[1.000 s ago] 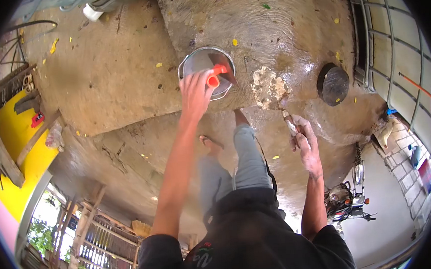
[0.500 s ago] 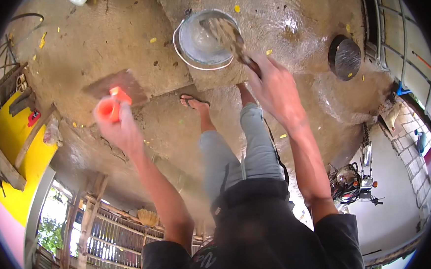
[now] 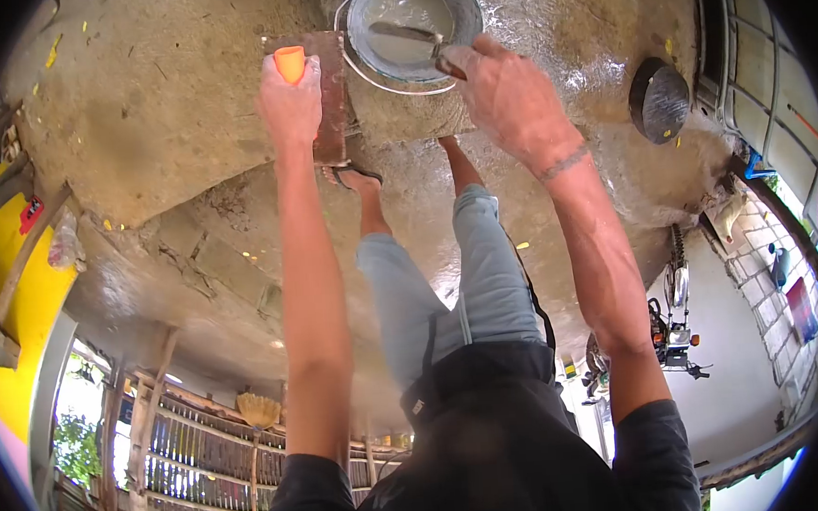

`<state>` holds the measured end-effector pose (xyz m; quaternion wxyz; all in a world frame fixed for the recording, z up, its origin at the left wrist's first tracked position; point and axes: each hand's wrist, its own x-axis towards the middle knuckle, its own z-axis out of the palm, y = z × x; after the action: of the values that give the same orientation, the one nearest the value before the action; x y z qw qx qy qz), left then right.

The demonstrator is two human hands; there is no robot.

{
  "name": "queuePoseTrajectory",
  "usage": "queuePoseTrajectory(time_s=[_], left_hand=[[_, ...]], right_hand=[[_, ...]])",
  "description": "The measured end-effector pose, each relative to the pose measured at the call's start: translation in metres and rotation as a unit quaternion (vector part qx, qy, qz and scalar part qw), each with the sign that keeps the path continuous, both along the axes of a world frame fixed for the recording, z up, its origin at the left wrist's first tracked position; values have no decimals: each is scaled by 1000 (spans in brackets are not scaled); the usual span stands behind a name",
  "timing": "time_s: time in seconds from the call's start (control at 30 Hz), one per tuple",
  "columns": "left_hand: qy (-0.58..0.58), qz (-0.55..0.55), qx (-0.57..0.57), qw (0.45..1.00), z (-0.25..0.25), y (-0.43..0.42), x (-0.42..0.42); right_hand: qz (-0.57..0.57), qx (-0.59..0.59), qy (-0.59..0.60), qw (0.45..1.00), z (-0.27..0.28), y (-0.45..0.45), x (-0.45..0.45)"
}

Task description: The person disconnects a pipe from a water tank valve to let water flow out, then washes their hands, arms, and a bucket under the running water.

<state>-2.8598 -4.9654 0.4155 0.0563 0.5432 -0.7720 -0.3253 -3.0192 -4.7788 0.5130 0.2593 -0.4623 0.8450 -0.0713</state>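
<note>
My left hand is closed around the orange handle of a plastering float. The float's flat brown rectangular plate lies just left of the bucket, partly hidden by my hand. In my right hand, fingers wrapped, is the handle of a trowel. Its blade reaches into the metal bucket, over or in a wet grey mix; I cannot tell how deep it sits. The bucket's wire handle hangs down on the near side.
A round dark object rests on the wet concrete floor to the right. Farther right are a metal frame and a motorcycle. On the left stands a yellow panel with wood pieces. My sandalled foot is near the bucket.
My left hand has brought the float rightward and up beside the bucket, turning its plate. The trowel has dipped lower into the bucket, its blade now pointing left. The view has shifted slightly.
</note>
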Motion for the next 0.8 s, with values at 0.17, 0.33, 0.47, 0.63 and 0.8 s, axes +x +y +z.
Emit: queuePoseTrajectory(time_s=[0.17,0.33,0.47,0.63,0.8], left_hand=[[-59,30,-41,997,3,-1,-6],[-86,24,-53,995,10,10,-20],[-49,-2,-22,999,5,10,-29],[64,79,108,989,-4,5,-36],[95,36,135,986,-17,-5,-30]], right_hand=[[-57,6,-20,998,-45,-12,-2],[-158,-16,-21,987,-14,-1,-6],[-147,-11,-9,989,-24,-5,-13],[-77,-33,-88,993,-41,0,-4],[-98,-14,-103,990,10,26,-6]])
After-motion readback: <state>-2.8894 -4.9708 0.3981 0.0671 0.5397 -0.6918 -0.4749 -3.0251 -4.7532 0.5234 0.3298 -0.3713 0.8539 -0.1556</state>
